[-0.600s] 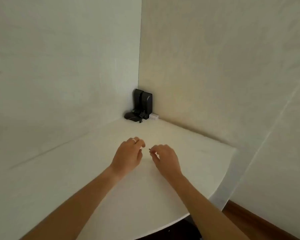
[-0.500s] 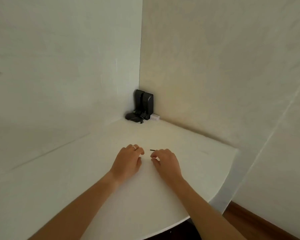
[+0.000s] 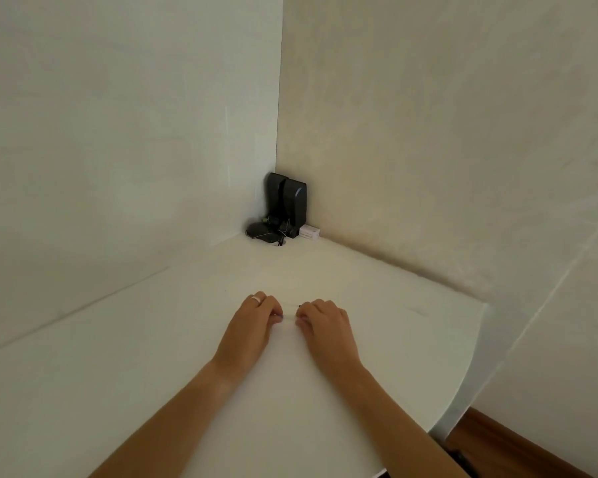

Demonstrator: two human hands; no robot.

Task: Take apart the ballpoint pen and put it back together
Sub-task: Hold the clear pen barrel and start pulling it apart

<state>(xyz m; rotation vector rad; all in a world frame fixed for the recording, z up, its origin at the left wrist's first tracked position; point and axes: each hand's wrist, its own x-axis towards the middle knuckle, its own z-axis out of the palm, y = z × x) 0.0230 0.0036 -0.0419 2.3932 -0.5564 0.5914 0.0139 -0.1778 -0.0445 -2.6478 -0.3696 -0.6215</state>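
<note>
Both my hands rest on the white table (image 3: 152, 357), knuckles up and fingers curled. My left hand (image 3: 247, 327), with a ring on one finger, and my right hand (image 3: 327, 327) pinch the two ends of a pale, thin ballpoint pen (image 3: 289, 317). Only a short whitish stretch of the pen shows in the gap between the fingertips. A tiny dark tip (image 3: 300, 306) pokes out just above my right hand's fingers. The remainder of the pen is hidden under the hands.
A pair of black upright devices (image 3: 287, 205) with a dark rounded object and thin cables (image 3: 263, 231) stands in the wall corner, next to a small white box (image 3: 309, 232). The table's curved edge (image 3: 463, 384) runs at the right, wooden floor below.
Both hands have come slightly closer together and lower on the table. The dark tip that stuck out left of my right hand is now mostly covered by its fingers.
</note>
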